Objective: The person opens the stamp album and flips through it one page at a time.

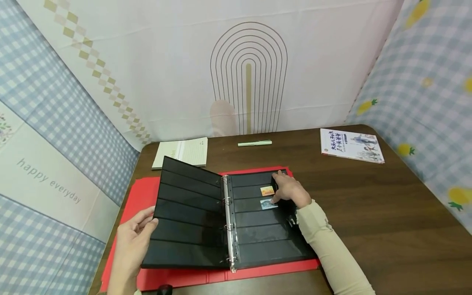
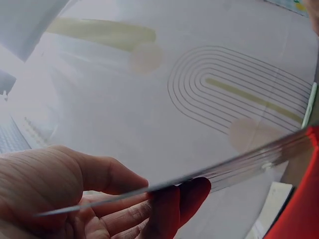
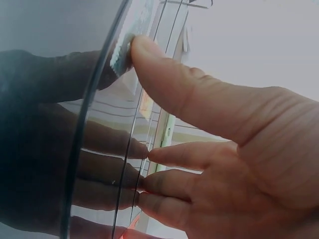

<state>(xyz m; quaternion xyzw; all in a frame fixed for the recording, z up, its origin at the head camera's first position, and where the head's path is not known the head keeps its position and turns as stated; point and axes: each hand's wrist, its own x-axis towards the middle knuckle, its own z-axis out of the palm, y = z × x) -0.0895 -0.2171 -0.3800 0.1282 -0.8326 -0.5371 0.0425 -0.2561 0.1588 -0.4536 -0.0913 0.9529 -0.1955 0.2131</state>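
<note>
A stamp album with black pocket pages lies spread on its red cover, a metal ring binding down its middle. My left hand pinches the outer edge of the raised left page between thumb and fingers; the left wrist view shows that page edge-on. On the right page sit an orange stamp and a blue stamp in separate rows. My right hand rests its fingertips on this page near the upper right. Its thumb touches the blue stamp.
Behind the album lie a pale notebook and a light green pen. A white illustrated booklet is at the back right of the brown table. Patterned cloth hangs along the back and both sides.
</note>
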